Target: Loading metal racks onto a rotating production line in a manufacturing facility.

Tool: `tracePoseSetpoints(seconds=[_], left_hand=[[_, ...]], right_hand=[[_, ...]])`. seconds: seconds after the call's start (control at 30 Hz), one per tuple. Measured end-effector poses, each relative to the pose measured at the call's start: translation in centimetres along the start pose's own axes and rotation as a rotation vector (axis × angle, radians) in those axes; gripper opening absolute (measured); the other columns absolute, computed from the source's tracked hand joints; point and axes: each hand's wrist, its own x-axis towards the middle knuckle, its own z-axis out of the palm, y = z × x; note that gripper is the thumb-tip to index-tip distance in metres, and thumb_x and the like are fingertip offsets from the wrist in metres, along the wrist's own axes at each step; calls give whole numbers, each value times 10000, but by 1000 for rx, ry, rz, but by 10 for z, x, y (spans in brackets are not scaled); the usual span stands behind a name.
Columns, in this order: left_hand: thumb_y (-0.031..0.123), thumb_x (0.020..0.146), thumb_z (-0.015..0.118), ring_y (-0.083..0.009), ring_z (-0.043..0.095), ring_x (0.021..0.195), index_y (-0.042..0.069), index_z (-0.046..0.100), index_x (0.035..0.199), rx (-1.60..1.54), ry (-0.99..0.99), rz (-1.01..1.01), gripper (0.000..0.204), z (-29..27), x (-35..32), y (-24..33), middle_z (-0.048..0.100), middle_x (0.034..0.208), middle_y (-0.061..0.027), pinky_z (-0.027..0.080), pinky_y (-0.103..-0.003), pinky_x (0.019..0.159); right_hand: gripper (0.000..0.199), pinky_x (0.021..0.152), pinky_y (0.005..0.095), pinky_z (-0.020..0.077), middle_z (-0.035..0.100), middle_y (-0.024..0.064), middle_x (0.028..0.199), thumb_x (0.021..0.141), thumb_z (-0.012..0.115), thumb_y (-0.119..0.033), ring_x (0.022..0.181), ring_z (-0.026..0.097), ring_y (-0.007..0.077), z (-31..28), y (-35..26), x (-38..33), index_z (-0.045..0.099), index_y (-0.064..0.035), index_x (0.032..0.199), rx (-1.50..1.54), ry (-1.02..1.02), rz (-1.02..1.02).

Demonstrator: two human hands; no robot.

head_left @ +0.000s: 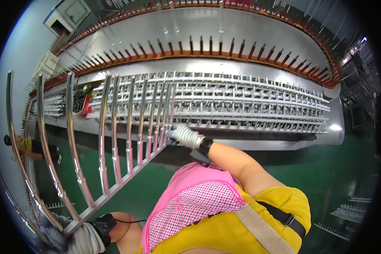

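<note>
Between my two hands hangs a long metal bar [120, 183] with several shiny chrome tubes [101, 139] standing up from it in a row. It slants from the lower left up toward the workbench. My left hand [84, 239], in a striped work glove, is closed round the near end; tubes partly cover its fingers. At the far end, my gloved right hand [184, 135] grips the bar beside the bench's front edge. Behind the tubes, stacked silvery peg bars [241, 101] lie lengthwise on the metal workbench [336, 127].
Beyond the bench curves a conveyor track [182, 54] with upright dark red pegs. A red object [87, 106] and a smaller pile of peg bars [51, 105] lie at the left. Another person [27, 145] is at the far left. More peg bars [349, 211] lie on the green floor at right.
</note>
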Motion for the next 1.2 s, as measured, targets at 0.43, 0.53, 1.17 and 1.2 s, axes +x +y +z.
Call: tracePoseSetpoints(seconds=[0.43, 0.53, 1.17, 1.2], left_hand=[[94, 835, 476, -85, 423, 517, -31, 476, 932, 354, -80, 275, 159, 70, -92, 25, 417, 574, -7, 436, -229, 682], [98, 835, 477, -84, 422, 519, -25, 470, 951, 266, -141, 229, 168, 84, -98, 26, 412, 573, -6, 434, -233, 691], [118, 836, 485, -74, 414, 527, 14, 431, 1067, -398, -385, -95, 258, 167, -103, 14, 386, 571, 4, 419, -259, 742], [119, 836, 485, -74, 414, 528, 16, 429, 1073, -422, -393, -115, 264, 168, -103, 13, 385, 571, 5, 419, -261, 745]], right_hand=[[59, 465, 252, 406, 554, 10, 645, 793, 511, -98, 498, 502, 123, -354, -104, -28, 535, -45, 786, -135, 1423, -807], [94, 489, 265, 427, 546, 21, 634, 780, 501, -120, 522, 520, 127, -406, -133, -28, 529, -33, 796, 22, 1382, -746], [210, 481, 207, 436, 598, 59, 725, 801, 548, -214, 566, 549, 101, -407, -94, -3, 575, -49, 928, -318, 1255, -650], [176, 461, 216, 410, 562, 20, 663, 797, 551, -212, 495, 511, 103, -407, -104, -23, 549, -36, 781, -8, 1282, -645]])
